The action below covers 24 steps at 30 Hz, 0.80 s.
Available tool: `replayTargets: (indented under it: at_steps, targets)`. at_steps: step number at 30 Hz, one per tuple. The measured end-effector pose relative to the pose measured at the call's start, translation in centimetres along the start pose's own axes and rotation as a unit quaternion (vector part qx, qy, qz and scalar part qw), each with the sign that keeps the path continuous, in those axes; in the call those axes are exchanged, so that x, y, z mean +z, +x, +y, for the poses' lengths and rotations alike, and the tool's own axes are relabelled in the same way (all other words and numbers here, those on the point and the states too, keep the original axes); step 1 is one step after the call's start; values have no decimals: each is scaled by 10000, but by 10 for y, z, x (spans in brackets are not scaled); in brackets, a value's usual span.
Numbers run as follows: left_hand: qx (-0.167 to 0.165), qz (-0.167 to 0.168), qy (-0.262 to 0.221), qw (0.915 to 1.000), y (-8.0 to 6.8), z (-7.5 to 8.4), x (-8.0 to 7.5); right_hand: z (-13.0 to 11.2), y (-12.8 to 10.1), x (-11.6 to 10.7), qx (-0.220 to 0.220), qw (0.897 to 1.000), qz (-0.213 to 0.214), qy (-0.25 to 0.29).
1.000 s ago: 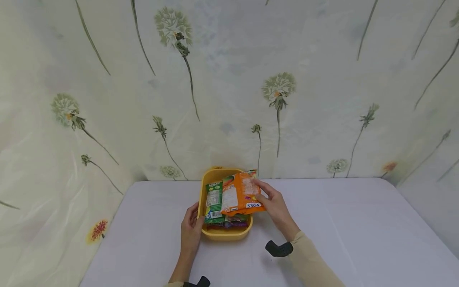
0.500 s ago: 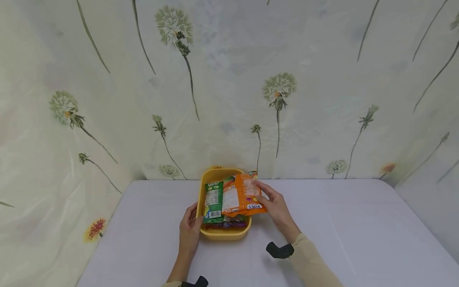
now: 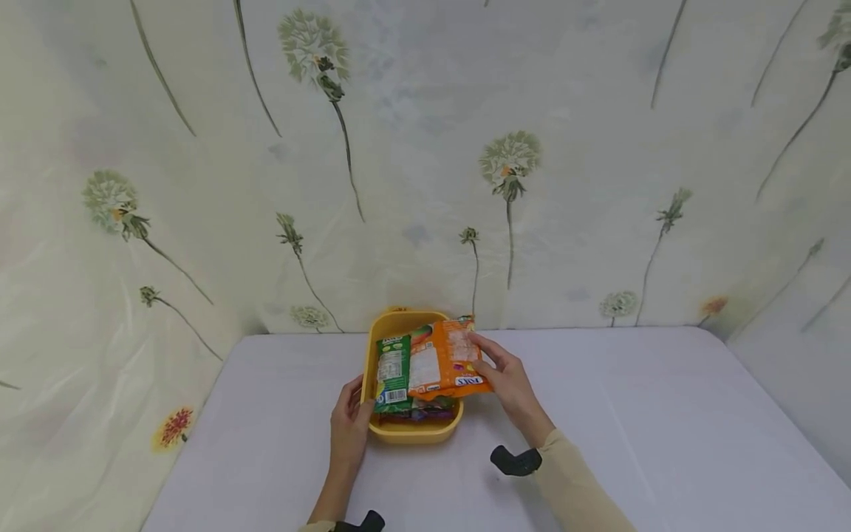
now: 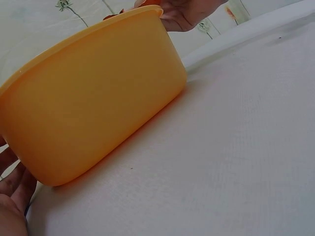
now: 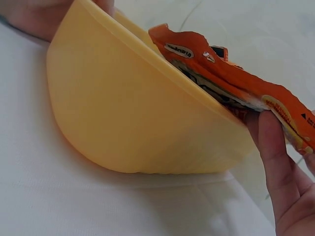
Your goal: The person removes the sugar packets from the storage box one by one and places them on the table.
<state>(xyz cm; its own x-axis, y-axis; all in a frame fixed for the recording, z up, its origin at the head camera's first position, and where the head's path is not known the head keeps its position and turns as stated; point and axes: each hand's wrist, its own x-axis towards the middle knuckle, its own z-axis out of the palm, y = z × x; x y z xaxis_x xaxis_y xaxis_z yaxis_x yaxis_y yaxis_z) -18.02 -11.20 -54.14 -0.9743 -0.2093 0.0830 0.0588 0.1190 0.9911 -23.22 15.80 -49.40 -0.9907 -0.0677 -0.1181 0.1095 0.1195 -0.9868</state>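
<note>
A yellow plastic basket (image 3: 414, 436) stands on the table with several packets in it. My left hand (image 3: 349, 427) holds its left wall near the front, thumb at the rim and fingers outside; in the left wrist view those fingers (image 4: 15, 179) lie against the wall. An orange snack packet (image 3: 435, 362) rests tilted over the basket's right rim. My right hand (image 3: 510, 380) pinches its right edge, with fingers (image 5: 275, 152) underneath in the right wrist view. Left of it lies a green packet (image 3: 394, 373), partly covered. A purple packet (image 3: 425, 416) shows low at the front, mostly hidden.
A white-covered table (image 3: 631, 428) spreads around the basket, widest to the right. Close behind the basket hangs a floral curtain or sheet (image 3: 412, 185). Black straps (image 3: 515, 461) sit on both wrists.
The whole head view has shifted slightly. Both hands, the basket and the orange packet keep nearly the same places relative to each other.
</note>
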Motion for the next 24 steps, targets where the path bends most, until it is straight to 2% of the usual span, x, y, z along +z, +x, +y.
replayTargets:
  at_steps: [8, 12, 17, 19, 24]
  targets:
    - [87, 86, -15, 9999, 4, 4, 0, -5, 4, 1, -126, 9999, -31, 18]
    - [36, 61, 42, 10000, 3, 1, -2, -3, 3, 2, 23, 10000, -28, -3]
    - [-193, -29, 215, 9996, -10, 21, -4, 2, -2, 4, 125, 9999, 15, -59]
    - [-272, -27, 195, 9994, -11, 22, -4, 3, -3, 3, 54, 9999, 2, -93]
    - [-95, 7, 26, 10000, -1, 1, 0, 2, -1, -2, -182, 9997, 6, -133]
